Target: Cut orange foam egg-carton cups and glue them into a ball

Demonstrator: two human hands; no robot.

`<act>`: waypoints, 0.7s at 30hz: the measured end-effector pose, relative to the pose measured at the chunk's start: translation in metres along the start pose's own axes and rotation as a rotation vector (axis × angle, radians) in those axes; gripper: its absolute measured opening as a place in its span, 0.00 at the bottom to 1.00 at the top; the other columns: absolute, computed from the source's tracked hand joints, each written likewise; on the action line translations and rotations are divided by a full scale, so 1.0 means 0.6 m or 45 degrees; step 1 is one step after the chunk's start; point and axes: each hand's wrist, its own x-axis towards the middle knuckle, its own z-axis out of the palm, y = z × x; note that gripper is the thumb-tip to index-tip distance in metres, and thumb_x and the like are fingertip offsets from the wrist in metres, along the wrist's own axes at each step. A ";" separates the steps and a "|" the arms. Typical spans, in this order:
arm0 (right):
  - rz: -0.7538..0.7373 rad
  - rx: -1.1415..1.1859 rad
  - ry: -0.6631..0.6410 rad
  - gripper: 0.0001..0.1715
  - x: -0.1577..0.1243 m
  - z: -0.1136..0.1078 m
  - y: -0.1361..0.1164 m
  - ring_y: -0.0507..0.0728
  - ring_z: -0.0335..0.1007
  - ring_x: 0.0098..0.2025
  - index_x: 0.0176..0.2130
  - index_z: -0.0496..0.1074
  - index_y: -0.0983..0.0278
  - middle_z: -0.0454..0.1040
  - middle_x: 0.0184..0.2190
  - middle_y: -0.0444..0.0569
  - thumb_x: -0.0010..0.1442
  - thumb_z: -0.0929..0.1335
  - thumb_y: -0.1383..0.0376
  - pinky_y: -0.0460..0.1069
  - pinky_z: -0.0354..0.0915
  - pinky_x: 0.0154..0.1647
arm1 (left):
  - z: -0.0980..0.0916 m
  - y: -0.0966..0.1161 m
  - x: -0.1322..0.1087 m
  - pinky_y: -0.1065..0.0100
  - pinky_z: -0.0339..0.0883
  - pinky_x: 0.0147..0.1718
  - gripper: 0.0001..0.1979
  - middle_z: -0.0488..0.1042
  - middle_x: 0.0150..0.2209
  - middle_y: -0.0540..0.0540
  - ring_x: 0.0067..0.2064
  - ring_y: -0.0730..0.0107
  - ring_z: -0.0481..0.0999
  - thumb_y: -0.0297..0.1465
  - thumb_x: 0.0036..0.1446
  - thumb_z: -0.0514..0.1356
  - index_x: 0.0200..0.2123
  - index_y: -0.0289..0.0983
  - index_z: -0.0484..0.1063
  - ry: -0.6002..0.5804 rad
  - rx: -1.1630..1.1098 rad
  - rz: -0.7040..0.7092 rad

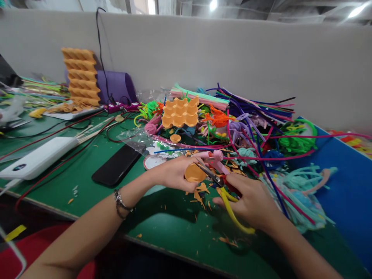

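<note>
In my left hand [177,172] is a small round orange cup [195,173], apparently cut from an egg carton, held by its edge with the opening towards me. My right hand [254,199] grips scissors [232,207] with yellow and red handles. The blades lie slightly apart at the cup's upper right rim. Orange scraps [200,195] are scattered on the table under both hands. Just behind them is a pink glue gun [215,157], partly hidden by my hands. Another small orange cup [175,138] rests farther back, near an orange egg carton piece [180,112].
Bundles of coloured pipe cleaners [255,104] pile up along the grey partition [186,54]. A black phone [118,164] and a white power bank [40,157] lie to the left, with cables around them. A taller orange egg carton [81,77] leans upright at the back left.
</note>
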 end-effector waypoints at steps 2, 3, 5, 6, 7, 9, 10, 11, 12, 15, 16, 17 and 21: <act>0.008 0.030 0.019 0.29 0.001 -0.001 0.000 0.50 0.59 0.18 0.20 0.62 0.63 0.66 0.17 0.46 0.57 0.57 0.45 0.44 0.50 0.19 | -0.002 0.001 0.000 0.63 0.65 0.45 0.11 0.74 0.37 0.47 0.51 0.57 0.67 0.26 0.42 0.56 0.33 0.38 0.70 -0.026 -0.032 -0.002; 0.014 0.053 0.035 0.28 0.001 -0.001 -0.001 0.50 0.57 0.18 0.20 0.62 0.63 0.65 0.17 0.45 0.57 0.57 0.46 0.44 0.49 0.19 | -0.003 0.002 -0.001 0.62 0.63 0.47 0.12 0.73 0.40 0.46 0.53 0.57 0.66 0.26 0.44 0.57 0.36 0.38 0.69 -0.029 -0.059 -0.010; 0.035 0.102 0.082 0.28 0.001 0.000 -0.003 0.48 0.52 0.16 0.18 0.59 0.63 0.61 0.15 0.43 0.57 0.58 0.47 0.44 0.48 0.18 | -0.005 0.005 -0.002 0.60 0.62 0.48 0.14 0.71 0.45 0.44 0.54 0.58 0.65 0.29 0.46 0.59 0.40 0.38 0.67 0.020 -0.169 -0.044; 0.051 0.133 0.107 0.28 0.001 0.001 -0.005 0.48 0.51 0.16 0.17 0.58 0.63 0.60 0.14 0.42 0.57 0.58 0.47 0.43 0.47 0.17 | -0.005 0.006 -0.003 0.60 0.63 0.47 0.15 0.71 0.46 0.43 0.52 0.59 0.67 0.31 0.47 0.59 0.41 0.38 0.66 0.059 -0.257 -0.067; 0.069 0.167 0.125 0.27 0.001 0.002 -0.007 0.48 0.50 0.16 0.17 0.57 0.63 0.58 0.14 0.41 0.57 0.59 0.47 0.43 0.47 0.17 | -0.006 0.007 -0.004 0.61 0.65 0.45 0.16 0.71 0.45 0.42 0.50 0.59 0.69 0.33 0.48 0.59 0.42 0.37 0.65 0.103 -0.350 -0.090; 0.100 0.239 0.145 0.27 0.000 0.006 -0.011 0.47 0.50 0.16 0.17 0.55 0.63 0.56 0.13 0.40 0.56 0.59 0.47 0.43 0.48 0.17 | -0.007 0.009 -0.005 0.64 0.68 0.37 0.17 0.72 0.40 0.43 0.42 0.62 0.72 0.38 0.49 0.59 0.41 0.36 0.65 0.157 -0.459 -0.125; 0.109 0.270 0.147 0.27 0.000 0.007 -0.012 0.47 0.50 0.16 0.17 0.55 0.63 0.56 0.13 0.40 0.56 0.59 0.47 0.42 0.48 0.17 | -0.007 0.009 -0.006 0.67 0.68 0.33 0.17 0.72 0.36 0.44 0.37 0.64 0.73 0.40 0.50 0.58 0.40 0.35 0.65 0.156 -0.468 -0.134; 0.114 0.292 0.142 0.27 -0.001 0.009 -0.013 0.47 0.50 0.16 0.17 0.54 0.63 0.55 0.13 0.39 0.56 0.59 0.47 0.42 0.48 0.17 | -0.007 0.009 -0.006 0.69 0.67 0.28 0.18 0.71 0.31 0.47 0.32 0.67 0.72 0.43 0.51 0.57 0.38 0.35 0.66 0.142 -0.452 -0.133; 0.118 0.303 0.133 0.27 -0.001 0.010 -0.014 0.47 0.49 0.16 0.17 0.53 0.62 0.54 0.13 0.39 0.56 0.59 0.47 0.43 0.48 0.16 | -0.007 0.008 -0.006 0.71 0.65 0.24 0.19 0.70 0.27 0.49 0.27 0.71 0.70 0.45 0.52 0.55 0.37 0.35 0.66 0.134 -0.422 -0.120; 0.139 0.307 0.087 0.27 -0.001 0.011 -0.011 0.48 0.49 0.16 0.18 0.53 0.62 0.54 0.14 0.39 0.56 0.58 0.47 0.43 0.47 0.16 | -0.006 0.007 -0.006 0.73 0.59 0.19 0.23 0.63 0.21 0.53 0.20 0.76 0.62 0.50 0.54 0.48 0.32 0.35 0.65 0.167 -0.321 -0.029; 0.146 0.302 0.071 0.27 0.000 0.011 -0.010 0.48 0.49 0.16 0.18 0.54 0.62 0.54 0.14 0.39 0.56 0.59 0.46 0.43 0.48 0.17 | -0.005 0.007 -0.005 0.73 0.59 0.20 0.24 0.62 0.20 0.53 0.20 0.75 0.62 0.51 0.55 0.46 0.31 0.35 0.65 0.194 -0.280 0.000; 0.152 0.294 0.054 0.27 0.000 0.011 -0.009 0.48 0.50 0.17 0.18 0.54 0.62 0.55 0.14 0.40 0.55 0.59 0.46 0.43 0.48 0.17 | -0.004 0.007 -0.005 0.72 0.60 0.21 0.25 0.62 0.20 0.52 0.22 0.74 0.62 0.51 0.55 0.44 0.30 0.36 0.65 0.208 -0.238 0.017; 0.156 0.307 -0.028 0.25 -0.002 0.010 -0.012 0.51 0.56 0.20 0.23 0.60 0.63 0.63 0.20 0.44 0.55 0.58 0.44 0.45 0.54 0.20 | 0.002 0.013 -0.002 0.70 0.62 0.27 0.26 0.67 0.27 0.48 0.28 0.70 0.66 0.51 0.57 0.42 0.33 0.36 0.66 0.163 -0.157 0.027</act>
